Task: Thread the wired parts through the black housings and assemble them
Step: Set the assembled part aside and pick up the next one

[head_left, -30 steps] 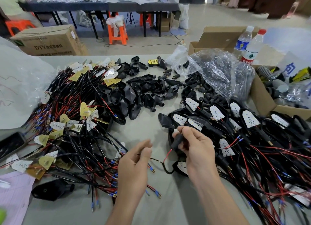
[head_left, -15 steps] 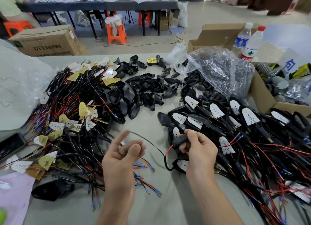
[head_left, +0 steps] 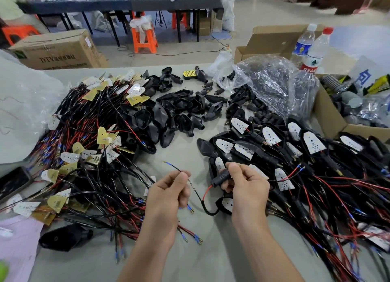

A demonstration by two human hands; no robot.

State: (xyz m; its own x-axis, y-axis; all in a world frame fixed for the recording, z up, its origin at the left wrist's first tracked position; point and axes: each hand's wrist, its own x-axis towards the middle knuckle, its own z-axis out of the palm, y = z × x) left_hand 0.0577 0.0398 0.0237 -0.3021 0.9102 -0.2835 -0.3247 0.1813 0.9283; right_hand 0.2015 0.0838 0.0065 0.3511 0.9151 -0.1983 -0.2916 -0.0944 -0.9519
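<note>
My right hand [head_left: 245,184] grips a small black tubular housing [head_left: 221,176] with a red wire coming out of its lower end. My left hand [head_left: 168,194] pinches a thin black wire [head_left: 195,192] whose blue-tipped end [head_left: 167,162] points up and left. The black wire loops down between my hands toward the housing. A pile of loose wired LED boards [head_left: 84,155] lies at the left. Empty black housings [head_left: 181,117] are heaped in the middle. Assembled units [head_left: 295,146] with white boards lie at the right.
A clear plastic bag [head_left: 272,81] of black parts sits at the back right, beside two water bottles [head_left: 312,49] and an open cardboard box [head_left: 337,117]. A phone [head_left: 12,182] lies at the left edge, and one black housing [head_left: 63,236] near the front left.
My left hand went from open with spread fingers to pinching the black wire, and it moved right, closer to my right hand. The housing in my right hand tilted slightly.
</note>
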